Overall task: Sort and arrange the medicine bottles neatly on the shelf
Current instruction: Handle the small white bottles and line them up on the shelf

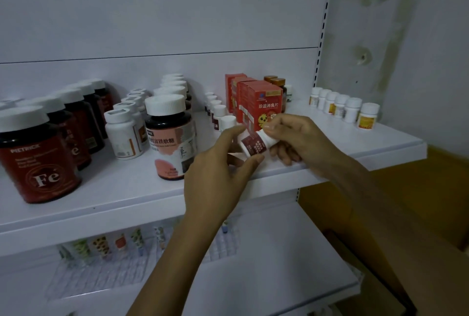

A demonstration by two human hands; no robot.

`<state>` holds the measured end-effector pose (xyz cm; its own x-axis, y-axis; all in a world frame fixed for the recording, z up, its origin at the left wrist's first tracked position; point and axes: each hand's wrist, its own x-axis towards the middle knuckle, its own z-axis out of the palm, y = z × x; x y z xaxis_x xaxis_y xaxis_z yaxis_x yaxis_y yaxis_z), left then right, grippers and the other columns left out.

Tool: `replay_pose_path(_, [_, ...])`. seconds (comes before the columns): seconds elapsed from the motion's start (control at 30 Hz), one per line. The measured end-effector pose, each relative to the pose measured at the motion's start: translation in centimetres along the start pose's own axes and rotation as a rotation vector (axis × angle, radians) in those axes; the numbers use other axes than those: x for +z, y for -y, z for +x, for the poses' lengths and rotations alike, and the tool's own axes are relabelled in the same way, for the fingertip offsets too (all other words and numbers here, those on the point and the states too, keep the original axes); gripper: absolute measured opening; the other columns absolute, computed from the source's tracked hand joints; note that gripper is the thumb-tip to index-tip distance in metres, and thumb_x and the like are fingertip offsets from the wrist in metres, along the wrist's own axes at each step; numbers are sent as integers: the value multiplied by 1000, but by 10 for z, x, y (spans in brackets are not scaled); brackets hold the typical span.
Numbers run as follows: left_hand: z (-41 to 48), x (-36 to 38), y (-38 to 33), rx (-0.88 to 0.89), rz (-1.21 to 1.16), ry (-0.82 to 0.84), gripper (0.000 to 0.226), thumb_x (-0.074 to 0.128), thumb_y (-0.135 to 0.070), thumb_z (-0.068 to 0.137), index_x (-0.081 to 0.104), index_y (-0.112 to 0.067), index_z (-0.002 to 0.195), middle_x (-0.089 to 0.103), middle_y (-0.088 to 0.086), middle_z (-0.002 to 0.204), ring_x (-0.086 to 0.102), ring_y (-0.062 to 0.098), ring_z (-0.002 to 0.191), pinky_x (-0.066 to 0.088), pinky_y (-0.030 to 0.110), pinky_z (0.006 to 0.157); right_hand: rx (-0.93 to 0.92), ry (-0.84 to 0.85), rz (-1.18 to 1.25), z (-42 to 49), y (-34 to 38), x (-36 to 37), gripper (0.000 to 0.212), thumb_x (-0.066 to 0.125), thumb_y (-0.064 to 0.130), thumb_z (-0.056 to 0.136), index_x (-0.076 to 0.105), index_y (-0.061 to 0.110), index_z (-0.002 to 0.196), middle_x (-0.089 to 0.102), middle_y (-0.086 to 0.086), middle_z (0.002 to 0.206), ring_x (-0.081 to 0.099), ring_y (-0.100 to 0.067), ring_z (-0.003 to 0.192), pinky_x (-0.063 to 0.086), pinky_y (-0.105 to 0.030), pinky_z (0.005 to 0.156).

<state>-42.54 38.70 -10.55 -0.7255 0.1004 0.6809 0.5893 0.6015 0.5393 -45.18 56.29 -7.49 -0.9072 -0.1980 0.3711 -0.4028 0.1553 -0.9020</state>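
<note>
A small white bottle with a dark red label (255, 144) is tilted above the front edge of the white shelf (355, 143). My right hand (294, 138) grips its cap end. My left hand (220, 166) has its fingers spread around the bottle's bottom, and the thumb tip touches the label. Behind the hands stands a row of small white bottles (219, 112) of the same kind. Further left are dark jars with white caps (167, 135), white bottles (124, 133) and red "Fe" jars (38, 155), all in rows.
Red boxes (258, 102) stand right behind my hands, with amber bottles (278, 83) behind them. A row of small white bottles with yellow labels (345, 109) sits at the shelf's right end. A lower shelf (253, 277) holds a clear tray of tubes (106, 244). Cardboard boxes (418, 201) lie to the right.
</note>
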Motion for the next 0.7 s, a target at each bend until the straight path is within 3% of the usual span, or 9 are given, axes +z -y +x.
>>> replay_pose_path(0.1, [-1, 1, 1, 6, 27, 13, 44, 64, -48, 82, 58, -29, 122, 70, -10, 97, 64, 3, 78, 56, 32, 69, 14, 7, -31, 1, 1, 2, 22, 56, 26, 92, 55, 10, 78, 60, -3, 54, 43, -9, 35, 30, -14, 34])
replay_pose_path(0.2, [-1, 2, 0, 10, 61, 21, 43, 55, -54, 87, 58, -30, 122, 70, -11, 95, 64, 3, 78, 56, 32, 68, 6, 24, -10, 1, 3, 2, 18, 53, 26, 93, 57, 11, 84, 62, -2, 56, 45, -8, 36, 31, -13, 34])
replay_pose_path(0.3, [0, 2, 1, 2, 82, 23, 52, 40, -63, 85, 59, -31, 122, 71, -9, 91, 64, 5, 76, 53, 29, 65, -27, 56, 24, 0, 3, 0, 9, 52, 17, 94, 60, 13, 96, 65, -3, 60, 47, -9, 39, 33, -13, 35])
replay_pose_path(0.37, [0, 3, 1, 5, 90, 26, 58, 35, -67, 84, 60, -31, 121, 70, -9, 91, 63, 6, 76, 52, 28, 64, -18, 59, 18, 0, 3, -2, 9, 52, 15, 95, 61, 13, 94, 65, -4, 60, 47, -10, 38, 33, -14, 35])
replay_pose_path(0.5, [-2, 4, 1, 34, 83, 16, 63, 41, -73, 79, 56, -33, 124, 69, -13, 91, 62, 0, 76, 53, 26, 63, 34, 37, 25, 0, 3, -2, 17, 54, 22, 94, 55, 11, 80, 61, -6, 53, 43, -10, 34, 30, -14, 34])
replay_pose_path(0.6, [-4, 5, 3, 79, 139, 3, 57, 49, -64, 79, 55, -29, 123, 71, -9, 92, 66, 7, 77, 56, 32, 62, 51, 12, 9, 0, 4, 0, 22, 56, 24, 93, 52, 11, 76, 56, -5, 50, 41, -9, 34, 30, -15, 34])
replay_pose_path(0.7, [-6, 7, 1, 126, 254, -21, 49, 46, -58, 85, 60, -25, 118, 70, -7, 87, 64, 10, 72, 51, 28, 54, 55, -2, -31, 1, 3, 0, 23, 58, 28, 91, 51, 12, 76, 55, -2, 51, 41, -9, 36, 32, -16, 35])
